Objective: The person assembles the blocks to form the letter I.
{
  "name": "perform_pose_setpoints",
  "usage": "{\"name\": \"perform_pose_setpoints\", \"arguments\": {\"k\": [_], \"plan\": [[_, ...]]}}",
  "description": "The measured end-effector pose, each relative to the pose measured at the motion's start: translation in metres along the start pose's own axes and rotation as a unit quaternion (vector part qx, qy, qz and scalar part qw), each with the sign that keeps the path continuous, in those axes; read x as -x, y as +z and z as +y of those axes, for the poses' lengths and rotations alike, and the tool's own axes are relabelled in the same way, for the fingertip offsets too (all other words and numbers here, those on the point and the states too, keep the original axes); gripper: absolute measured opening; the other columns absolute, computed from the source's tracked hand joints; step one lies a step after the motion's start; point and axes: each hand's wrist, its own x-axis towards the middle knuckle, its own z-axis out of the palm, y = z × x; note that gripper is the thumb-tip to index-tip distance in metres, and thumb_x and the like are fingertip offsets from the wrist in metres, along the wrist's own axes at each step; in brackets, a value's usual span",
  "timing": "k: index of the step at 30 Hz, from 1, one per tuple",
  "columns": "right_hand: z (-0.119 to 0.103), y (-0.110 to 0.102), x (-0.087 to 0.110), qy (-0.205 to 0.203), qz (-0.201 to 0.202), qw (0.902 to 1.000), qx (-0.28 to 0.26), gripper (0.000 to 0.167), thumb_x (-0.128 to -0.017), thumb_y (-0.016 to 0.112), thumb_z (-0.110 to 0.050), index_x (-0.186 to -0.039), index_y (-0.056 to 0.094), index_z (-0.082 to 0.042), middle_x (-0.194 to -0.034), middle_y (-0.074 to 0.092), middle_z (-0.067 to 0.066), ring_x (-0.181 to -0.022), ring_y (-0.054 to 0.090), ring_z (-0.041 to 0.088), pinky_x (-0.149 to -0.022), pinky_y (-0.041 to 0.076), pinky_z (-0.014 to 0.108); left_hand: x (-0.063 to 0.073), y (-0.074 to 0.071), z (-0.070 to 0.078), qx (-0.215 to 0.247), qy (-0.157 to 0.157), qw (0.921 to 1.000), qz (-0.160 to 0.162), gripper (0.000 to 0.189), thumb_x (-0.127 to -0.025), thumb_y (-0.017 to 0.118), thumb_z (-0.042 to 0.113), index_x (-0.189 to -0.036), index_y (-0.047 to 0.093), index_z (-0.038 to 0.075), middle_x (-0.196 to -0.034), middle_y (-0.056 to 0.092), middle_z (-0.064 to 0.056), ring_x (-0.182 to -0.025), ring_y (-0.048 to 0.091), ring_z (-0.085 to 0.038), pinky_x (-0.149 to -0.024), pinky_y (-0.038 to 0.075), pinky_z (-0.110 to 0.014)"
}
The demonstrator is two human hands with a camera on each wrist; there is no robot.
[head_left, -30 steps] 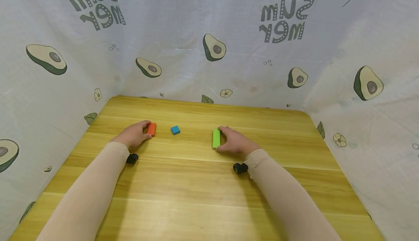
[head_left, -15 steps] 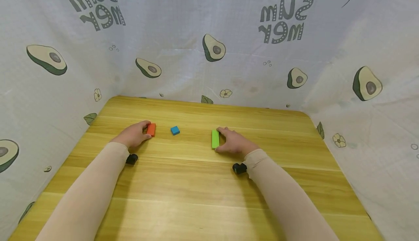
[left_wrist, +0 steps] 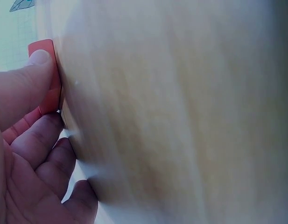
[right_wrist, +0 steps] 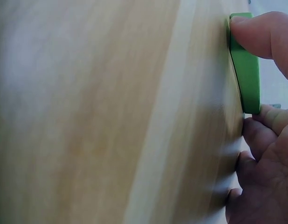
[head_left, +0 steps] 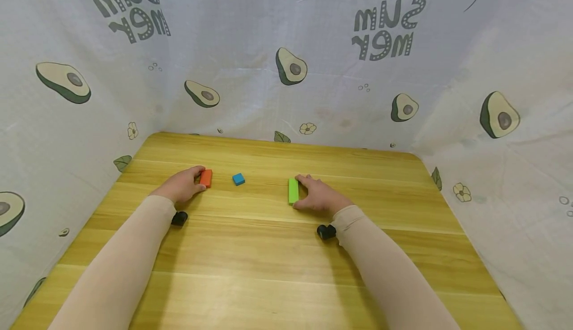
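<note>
On the left of the wooden table, my left hand [head_left: 180, 185] pinches a red block [head_left: 206, 178] between thumb and index finger. In the left wrist view the thumb lies on one end of the red block [left_wrist: 51, 95], and the other fingers touch the tabletop. My right hand [head_left: 321, 195] pinches a longer green block [head_left: 293, 192] by its two ends, right of the middle. The right wrist view shows the thumb at one end of the green block [right_wrist: 246, 74] and fingers at the other. Between the two hands lies a small blue square block [head_left: 238, 179], touched by neither.
The wooden table [head_left: 250, 260] has its far edge against a white cloth [head_left: 241, 36] printed with avocados, which also hangs at both sides. A small black device [head_left: 327, 231] sits under the right wrist, and another black device [head_left: 179, 218] under the left.
Both hands keep their pinch on the red and green blocks. The green block and right hand have shifted very slightly left; the whole view has drifted a little too.
</note>
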Motion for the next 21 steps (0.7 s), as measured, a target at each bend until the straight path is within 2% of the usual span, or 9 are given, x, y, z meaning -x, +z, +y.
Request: {"name": "perform_pose_setpoints", "arguments": {"k": [21], "plan": [[0.0020,0.0023,-0.0007,0.007,0.004,0.9998,-0.019,0.104,-0.084,0.081,-0.046,-0.169,0.025,-0.026,-0.177,0.011,0.019,-0.159,0.009,0.056,-0.128,0.018,0.068,-0.0020,-0.0020,-0.0008,-0.006,-0.003,1.0000,-0.007,0.071,-0.109,0.060,0.028,-0.166,0.026,0.004,-0.167,0.035,-0.027,-0.153,0.034,-0.051,-0.124,0.032,-0.065]]}}
